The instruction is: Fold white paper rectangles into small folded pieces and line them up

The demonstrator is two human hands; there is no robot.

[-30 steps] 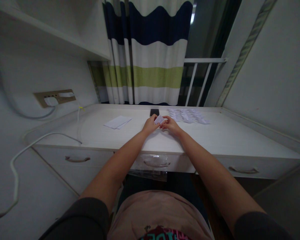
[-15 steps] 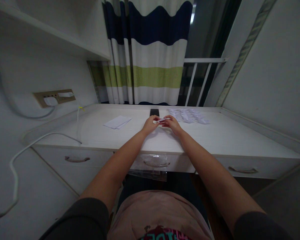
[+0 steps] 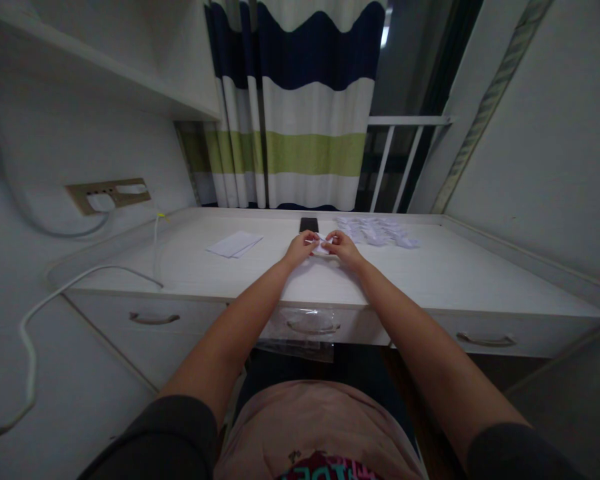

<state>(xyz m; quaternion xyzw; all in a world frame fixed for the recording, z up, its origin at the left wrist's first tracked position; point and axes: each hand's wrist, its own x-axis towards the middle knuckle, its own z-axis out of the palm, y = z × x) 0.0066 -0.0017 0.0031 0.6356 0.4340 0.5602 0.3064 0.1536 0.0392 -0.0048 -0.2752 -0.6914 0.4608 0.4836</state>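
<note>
A small folded piece of white paper (image 3: 322, 245) is held between my two hands above the white desk (image 3: 325, 283). The left edge of the paper is pinched by my left hand (image 3: 301, 247), its fingers closed. On the opposite edge, my right hand (image 3: 343, 248) grips it with thumb and fingers. Just behind my hands lies a flat black object (image 3: 309, 225), partly covered by them. Flat white paper sheets (image 3: 235, 244) rest to the left of my hands. Several small folded white paper pieces (image 3: 377, 232) lie in rows at the back right.
A white cable (image 3: 105, 268) runs over the desk's left side from the wall socket (image 3: 109, 195). Clear plastic (image 3: 300, 333) hangs over the middle drawer at the front edge. The curtain (image 3: 315, 107) hangs behind the desk, and a white wall (image 3: 545, 167) stands at the right.
The paper has turned so that its face shows more between my hands. My right fingers have come down onto it in a pinch, slightly closer to my left hand.
</note>
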